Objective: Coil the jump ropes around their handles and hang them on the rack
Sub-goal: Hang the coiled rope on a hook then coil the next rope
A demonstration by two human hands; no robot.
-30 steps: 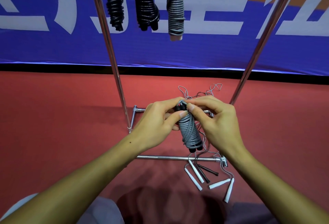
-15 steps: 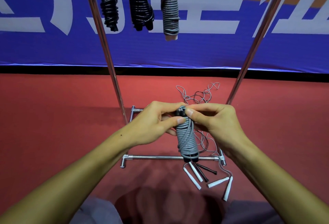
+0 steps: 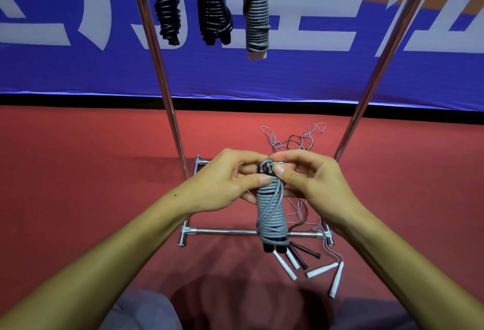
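Note:
A grey jump rope [image 3: 271, 214] is coiled tightly round its two black handles and hangs upright in front of me. My left hand [image 3: 225, 180] grips the upper part of the bundle from the left. My right hand [image 3: 306, 180] pinches the rope end at the top of the handles. Three coiled ropes hang from the metal rack [image 3: 162, 73] above: two black ones [image 3: 167, 4] [image 3: 213, 7] and a grey one [image 3: 256, 15] on white handles.
Loose thin ropes [image 3: 296, 143] lie tangled on the red floor inside the rack's base [image 3: 222, 232]. Their white handles [image 3: 323, 272] and dark handles [image 3: 303, 249] lie just in front of the near bar. A blue banner [image 3: 314, 75] stands behind.
Both hands and the coiled bundle have stayed close together, with the fingers shifting at the top of the handles. The view has tilted slightly, so the rack's base sits lower.

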